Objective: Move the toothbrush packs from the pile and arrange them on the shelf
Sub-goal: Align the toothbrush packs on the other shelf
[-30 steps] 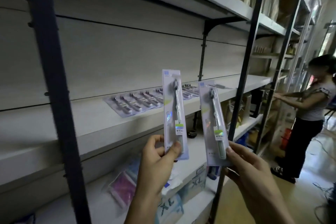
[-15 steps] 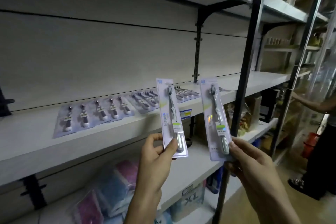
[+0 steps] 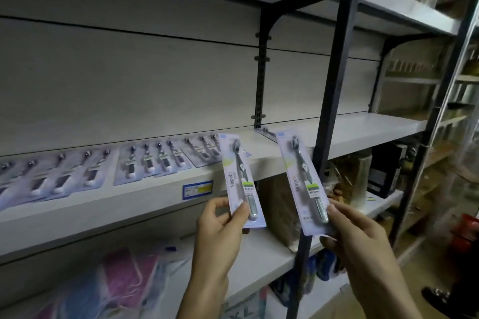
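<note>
Grey metal shelving fills the view, with a pale back panel and a dark upright post [image 3: 334,101] running down at about 1 o'clock. Middle shelf [image 3: 363,127] carries a row of toothbrush packs [image 3: 145,163] lying flat, heads toward the back panel, stretching from 9 o'clock toward centre; more of this row shows at the left edge than half a second ago, since the view has swung left and closer. Blue and yellow price label [image 3: 197,189] sits on the shelf's front edge, below the row. Left hand [image 3: 220,230] pinches the lower end of a left pack [image 3: 241,179], thumb on the front, fingers curled behind; pack upright, tilted slightly left, its top overlapping the shelf edge at the row's right end. Right hand [image 3: 360,238] grips the bottom of a right pack [image 3: 302,181] the same way, just left of the post, top at shelf level. Both packs are clear of the shelf, well apart from each other, much as in the earlier frame, with no change of grip. Lower shelf [image 3: 259,264] holds pink and blue bagged goods [image 3: 121,274] at 7 o'clock and a brown bag [image 3: 280,204] between the two hands. The other person seen at 3 o'clock a second ago is now mostly out of view; only a dark shoe [image 3: 438,295] shows at 4 o'clock.
</note>
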The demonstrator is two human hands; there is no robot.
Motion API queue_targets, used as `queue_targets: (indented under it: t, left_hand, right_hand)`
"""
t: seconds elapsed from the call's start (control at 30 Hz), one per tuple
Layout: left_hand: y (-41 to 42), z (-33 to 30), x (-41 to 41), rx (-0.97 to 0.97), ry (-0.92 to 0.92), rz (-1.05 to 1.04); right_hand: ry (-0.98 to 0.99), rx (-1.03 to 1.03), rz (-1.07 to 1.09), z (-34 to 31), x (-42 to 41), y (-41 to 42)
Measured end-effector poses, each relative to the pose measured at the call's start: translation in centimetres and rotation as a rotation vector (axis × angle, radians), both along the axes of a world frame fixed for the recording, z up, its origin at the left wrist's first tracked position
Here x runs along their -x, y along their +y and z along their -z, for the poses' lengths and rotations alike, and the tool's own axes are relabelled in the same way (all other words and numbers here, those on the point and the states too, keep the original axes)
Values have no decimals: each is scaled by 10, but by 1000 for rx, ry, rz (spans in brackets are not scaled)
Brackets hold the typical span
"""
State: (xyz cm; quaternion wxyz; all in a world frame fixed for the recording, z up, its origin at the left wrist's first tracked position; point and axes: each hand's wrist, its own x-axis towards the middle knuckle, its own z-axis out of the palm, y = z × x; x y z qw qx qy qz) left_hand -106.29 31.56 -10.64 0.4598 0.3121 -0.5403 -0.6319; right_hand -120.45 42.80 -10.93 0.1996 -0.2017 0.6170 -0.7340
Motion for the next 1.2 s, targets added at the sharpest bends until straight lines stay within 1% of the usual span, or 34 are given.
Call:
queue_targets:
  t: [0.23, 0.33, 0.4, 0.57, 0.73, 0.87, 1.03, 1.2]
  left_hand:
    - [-35, -6, 58, 21, 11, -67]
    - [-55, -13, 78, 46, 22, -99]
    - [-70, -20, 90, 67, 44, -112]
    - [-109, -36, 117, 105, 53, -140]
    - [-137, -37, 138, 113, 57, -195]
    - [-147, -41, 155, 149, 38, -229]
    - [-154, -44, 178, 166, 11, -261]
    - [-159, -46, 201, 153, -14, -291]
  right_hand:
    - [61, -5, -66, -2, 60, -47]
    - [143, -2, -75, -10, 80, -73]
    - [237, -3, -64, -15, 95, -92]
    - [415, -128, 0, -26, 134, -145]
    - [493, -228, 9, -28, 165, -191]
    - [562, -330, -36, -30, 185, -211]
    - [612, -356, -24, -34, 207, -231]
    - [726, -424, -14, -36, 223, -239]
